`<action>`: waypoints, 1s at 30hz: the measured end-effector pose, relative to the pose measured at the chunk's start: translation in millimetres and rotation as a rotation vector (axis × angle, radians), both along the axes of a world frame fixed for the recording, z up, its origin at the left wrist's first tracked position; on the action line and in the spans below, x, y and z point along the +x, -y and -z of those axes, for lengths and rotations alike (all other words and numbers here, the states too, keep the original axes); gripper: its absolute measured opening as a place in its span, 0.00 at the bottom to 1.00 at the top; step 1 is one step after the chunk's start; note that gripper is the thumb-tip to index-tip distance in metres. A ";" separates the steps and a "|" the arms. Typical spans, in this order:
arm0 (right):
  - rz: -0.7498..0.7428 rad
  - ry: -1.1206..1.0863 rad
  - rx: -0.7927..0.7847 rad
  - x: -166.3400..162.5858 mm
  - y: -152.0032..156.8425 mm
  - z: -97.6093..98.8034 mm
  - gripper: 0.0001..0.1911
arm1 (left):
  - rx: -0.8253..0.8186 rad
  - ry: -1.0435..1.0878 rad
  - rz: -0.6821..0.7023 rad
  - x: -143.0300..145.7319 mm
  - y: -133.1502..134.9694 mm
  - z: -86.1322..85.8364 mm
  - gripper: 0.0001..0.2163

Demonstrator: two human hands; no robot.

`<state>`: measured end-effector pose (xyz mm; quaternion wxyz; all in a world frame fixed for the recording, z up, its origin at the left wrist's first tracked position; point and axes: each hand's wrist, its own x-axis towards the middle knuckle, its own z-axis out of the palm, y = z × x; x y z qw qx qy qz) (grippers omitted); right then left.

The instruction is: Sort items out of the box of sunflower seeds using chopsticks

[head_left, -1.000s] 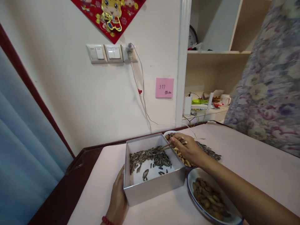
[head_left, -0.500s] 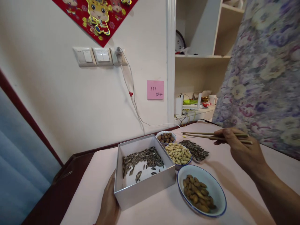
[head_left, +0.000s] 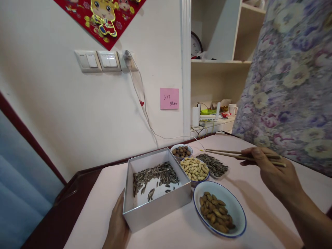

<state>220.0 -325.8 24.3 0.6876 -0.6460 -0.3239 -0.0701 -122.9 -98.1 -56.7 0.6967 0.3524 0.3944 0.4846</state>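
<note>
My right hand (head_left: 272, 166) is closed on a pair of wooden chopsticks (head_left: 233, 155), held nearly level in the air above the table's right side. Their tips point left, past a small dish of sunflower seeds (head_left: 214, 165), and nothing shows between them. Around the near left corner of a silver-grey open box (head_left: 158, 207), my left hand (head_left: 118, 221) is clasped; some fingers are hidden behind its wall. Sunflower seeds (head_left: 158, 174) lie spread in the box. Close by on the right stands a blue-rimmed white bowl (head_left: 234, 204) with brown almonds (head_left: 216, 212) in it.
Behind the almonds is a bowl of peanuts (head_left: 195, 169), with a bowl of round brown nuts (head_left: 181, 151) farther back. A white cable (head_left: 171, 137) runs down the wall onto the table. Floral cloth (head_left: 285, 76) hangs at the right beside shelves holding a router (head_left: 207, 117).
The chopsticks in my right hand have moved slightly right and down, drawing away from the bowls. My left hand stays at the box. The whole view has shifted a little.
</note>
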 end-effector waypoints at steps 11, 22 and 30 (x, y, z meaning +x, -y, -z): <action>-0.514 0.209 -0.226 -73.9 -75.5 -21.6 0.19 | 0.010 0.068 0.012 0.1 -1.2 3.5 0.25; -0.637 0.441 -0.477 -95.9 -129.8 -4.8 0.18 | 0.055 0.071 0.018 -1.6 -4.1 10.2 0.26; -0.605 0.467 -0.532 -91.8 -138.2 6.7 0.18 | 0.048 0.083 0.010 -2.2 -3.4 8.2 0.28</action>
